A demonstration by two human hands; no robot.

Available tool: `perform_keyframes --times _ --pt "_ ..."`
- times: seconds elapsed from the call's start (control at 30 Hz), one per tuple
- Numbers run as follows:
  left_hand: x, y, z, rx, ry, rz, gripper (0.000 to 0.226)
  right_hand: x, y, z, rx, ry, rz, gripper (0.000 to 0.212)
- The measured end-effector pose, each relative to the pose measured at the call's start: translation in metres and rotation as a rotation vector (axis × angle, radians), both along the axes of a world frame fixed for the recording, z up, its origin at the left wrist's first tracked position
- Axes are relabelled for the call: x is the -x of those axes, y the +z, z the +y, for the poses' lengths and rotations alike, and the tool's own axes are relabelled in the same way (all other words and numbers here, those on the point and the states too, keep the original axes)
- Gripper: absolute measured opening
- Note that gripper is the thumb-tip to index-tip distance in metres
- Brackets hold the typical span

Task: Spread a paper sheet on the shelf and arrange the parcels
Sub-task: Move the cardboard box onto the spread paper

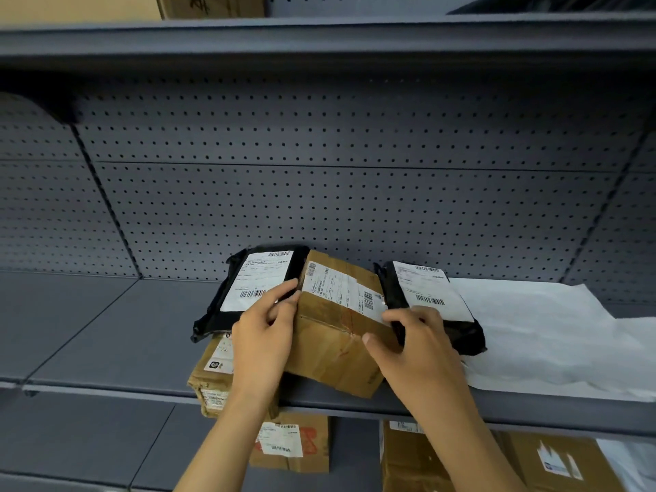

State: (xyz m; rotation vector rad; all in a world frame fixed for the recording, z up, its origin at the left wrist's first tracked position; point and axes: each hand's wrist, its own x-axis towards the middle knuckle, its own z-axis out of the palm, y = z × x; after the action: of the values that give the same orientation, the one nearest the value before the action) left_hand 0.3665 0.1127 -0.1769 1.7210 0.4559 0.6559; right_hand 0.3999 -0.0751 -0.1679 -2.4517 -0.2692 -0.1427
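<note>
A taped brown cardboard parcel (340, 335) with a white label lies on the grey shelf (106, 335). My left hand (262, 335) grips its left side and my right hand (415, 349) grips its right side. A black bag parcel (248, 289) leans to its left, on top of another brown box (213, 381) that overhangs the shelf edge. A second black bag parcel (440, 303) lies to the right, partly on a white paper sheet (539, 335) spread over the shelf's right part.
A perforated grey back panel (319, 179) rises behind the shelf, with another shelf (319, 40) overhead. On the lower shelf stand several brown boxes (294, 445) with labels. The shelf's left half is bare grey metal.
</note>
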Motion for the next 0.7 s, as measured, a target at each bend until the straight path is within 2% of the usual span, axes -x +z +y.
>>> perform_keyframes --times 0.1,0.23,0.33,0.4,0.47,0.6,0.7 --pt "-0.007 -0.005 0.001 0.151 -0.030 -0.017 0.028 0.003 -0.013 -0.001 -0.148 -0.051 0.057 0.035" --pt "-0.012 -0.016 0.010 0.285 -0.044 0.082 0.019 0.003 -0.038 -0.003 -0.352 -0.119 0.126 0.029" --pt "-0.010 -0.022 0.013 0.183 -0.034 0.115 0.018 0.002 -0.054 -0.001 -0.511 -0.154 0.247 0.030" --pt "-0.009 -0.023 0.011 0.090 -0.023 0.132 0.023 0.001 -0.061 0.002 -0.592 -0.163 0.302 0.019" --pt "-0.006 -0.022 0.010 0.078 -0.032 0.143 0.027 0.004 -0.061 0.005 -0.557 -0.115 0.281 0.011" --pt "0.004 -0.013 0.007 0.163 -0.041 0.130 0.043 0.018 -0.050 0.005 -0.450 -0.057 0.100 0.030" --pt "0.010 -0.010 0.009 0.226 -0.005 0.061 0.031 0.023 -0.040 0.006 -0.414 -0.061 0.005 0.043"
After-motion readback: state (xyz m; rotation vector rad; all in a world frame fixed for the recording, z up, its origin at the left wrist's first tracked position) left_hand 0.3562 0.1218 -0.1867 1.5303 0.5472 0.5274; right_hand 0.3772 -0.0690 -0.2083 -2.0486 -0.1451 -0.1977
